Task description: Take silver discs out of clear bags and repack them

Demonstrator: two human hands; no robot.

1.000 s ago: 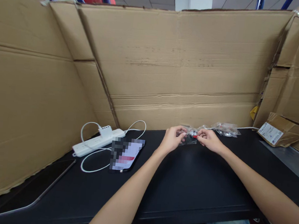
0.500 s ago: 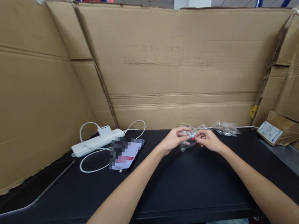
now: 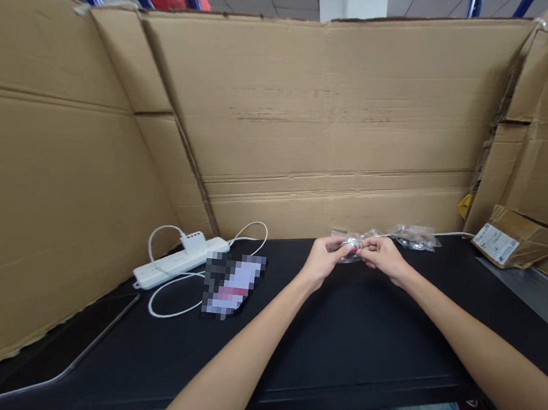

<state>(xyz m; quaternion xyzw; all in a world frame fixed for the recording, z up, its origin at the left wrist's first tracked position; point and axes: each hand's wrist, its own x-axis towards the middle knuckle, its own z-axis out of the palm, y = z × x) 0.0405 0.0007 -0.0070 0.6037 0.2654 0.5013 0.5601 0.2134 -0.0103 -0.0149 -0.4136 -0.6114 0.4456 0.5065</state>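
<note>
Above the rear part of the black table, my left hand [image 3: 323, 257] is closed, thumb and fingers pinching a small clear plastic bag [image 3: 348, 259]. A shiny silvery piece with a bit of red [image 3: 353, 248] shows through or at the bag; its kind is too small to tell. My right hand [image 3: 384, 258] meets it from the other side, fingertips pinched together at the red bit and the bag's edge. Just behind my hands, more clear plastic bags [image 3: 415, 237] with small silvery and red contents lie by the cardboard wall.
On the left lie a white power strip [image 3: 180, 262] with a plugged-in charger, a white cable [image 3: 164, 315], a blurred-out phone [image 3: 236, 286] and a dark flat panel [image 3: 68, 346]. A small open cardboard box [image 3: 520, 237] stands at the right. Cardboard walls [image 3: 314, 105] enclose the table.
My left hand has shifted slightly right, closer to my right hand. The bag's lower corner, which hung down before, is now gathered up by the fingers. My right hand has barely moved.
</note>
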